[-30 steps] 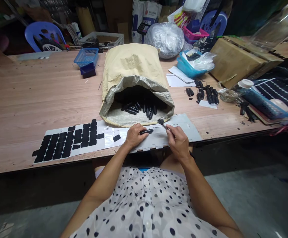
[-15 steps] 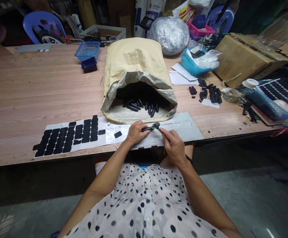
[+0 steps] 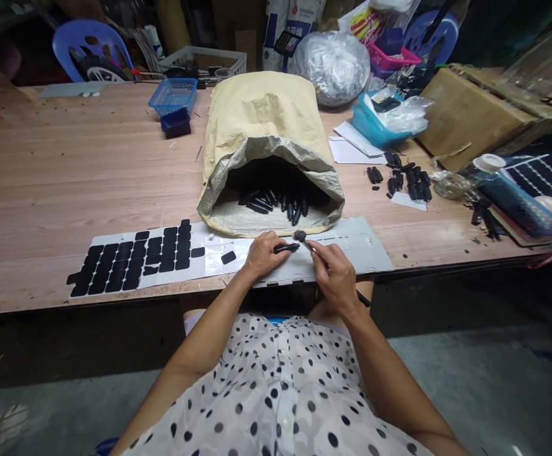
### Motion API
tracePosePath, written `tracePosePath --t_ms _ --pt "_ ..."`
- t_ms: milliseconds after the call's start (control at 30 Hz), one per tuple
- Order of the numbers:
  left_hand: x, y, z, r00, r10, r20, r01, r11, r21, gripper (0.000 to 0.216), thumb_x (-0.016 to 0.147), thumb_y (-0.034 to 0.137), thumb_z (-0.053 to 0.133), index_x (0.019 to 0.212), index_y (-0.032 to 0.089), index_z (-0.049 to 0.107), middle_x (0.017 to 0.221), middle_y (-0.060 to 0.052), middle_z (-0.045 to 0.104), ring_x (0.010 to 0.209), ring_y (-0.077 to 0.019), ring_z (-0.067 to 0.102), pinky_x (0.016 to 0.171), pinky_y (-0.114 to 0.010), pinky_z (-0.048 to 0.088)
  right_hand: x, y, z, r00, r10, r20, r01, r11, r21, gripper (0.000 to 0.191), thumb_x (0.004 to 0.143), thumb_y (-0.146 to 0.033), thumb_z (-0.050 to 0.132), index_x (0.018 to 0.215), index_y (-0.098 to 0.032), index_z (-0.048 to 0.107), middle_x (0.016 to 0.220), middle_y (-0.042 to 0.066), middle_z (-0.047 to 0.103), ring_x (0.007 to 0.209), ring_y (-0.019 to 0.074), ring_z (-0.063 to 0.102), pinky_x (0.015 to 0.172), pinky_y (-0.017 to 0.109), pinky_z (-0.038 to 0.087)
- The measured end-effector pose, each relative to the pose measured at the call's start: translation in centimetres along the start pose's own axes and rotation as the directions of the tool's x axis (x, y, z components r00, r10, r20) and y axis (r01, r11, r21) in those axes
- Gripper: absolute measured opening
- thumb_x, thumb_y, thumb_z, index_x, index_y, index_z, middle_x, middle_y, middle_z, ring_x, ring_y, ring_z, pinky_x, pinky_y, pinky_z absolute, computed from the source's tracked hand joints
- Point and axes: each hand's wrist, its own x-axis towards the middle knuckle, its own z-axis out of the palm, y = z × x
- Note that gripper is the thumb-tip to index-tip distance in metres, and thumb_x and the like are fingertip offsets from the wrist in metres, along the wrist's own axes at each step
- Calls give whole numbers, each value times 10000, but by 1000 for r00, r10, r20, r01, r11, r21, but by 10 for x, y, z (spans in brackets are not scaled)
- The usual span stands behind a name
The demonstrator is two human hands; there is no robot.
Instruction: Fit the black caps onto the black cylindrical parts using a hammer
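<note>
- Left hand (image 3: 263, 253): fingers closed round one end of a black part (image 3: 286, 247), which lies over the grey board (image 3: 347, 244) near the table edge, its other end pointing right.
- Right hand (image 3: 335, 275): thumb and fingers pinched narrow on the thin handle of a tool (image 3: 299, 235); its round dark head sits just beside the part's right end. Contact cannot be told.
- In hand: one part, judged mid-work; neither hand has let go.
- Left to handle, or already handled: more black parts (image 3: 296, 211) lie inside the mouth of the sack (image 3: 266, 114), just beyond the hands. Which of the two is unclear; no full count, as the interior is dark.
- Sheet (image 3: 203, 259), left of the left hand: black pads (image 3: 124, 250) in close rows on its left portion, ragged toward the right; one pad (image 3: 228, 258) sits apart nearer the hand. Judged partly used, not confirmed.
- Far right of the sack: a loose pile (image 3: 416, 183) of black pieces on the table (image 3: 90, 171). Finished or waiting: cannot tell.
- Overall: work judged under way; share done not measurable from this view.
</note>
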Motion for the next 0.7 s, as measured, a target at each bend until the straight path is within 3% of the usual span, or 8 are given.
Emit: tracePosePath --t_ms 200,333,700 --pt "-1 -1 -5 1000 7 6 -7 999 -46 189 951 316 586 927 228 752 859 -29 659 889 -205 610 850 -335 490 39 39 8 993 81 -85 -98 970 -222 306 961 -256 508 1130 -246 762 902 83 659 874 232 568 778 336 432" --pt "-3 -1 -6 1000 1 13 0 998 -70 267 991 291 486 867 220 712 882 -30 656 879 -194 599 841 -329 482 43 57 21 987 108 -118 -139 945 -297 269 925 -249 538 1074 -246 763 880 79 625 853 235 505 722 331 351" --pt "-8 -3 -8 1000 -10 13 12 995 -103 328 1004 284 422 731 212 589 826 -37 604 841 -197 570 798 -332 462 35 54 25 990 106 -96 -134 921 -366 281 939 -247 529 1116 -241 746 923 84 614 881 240 482 738 335 324"
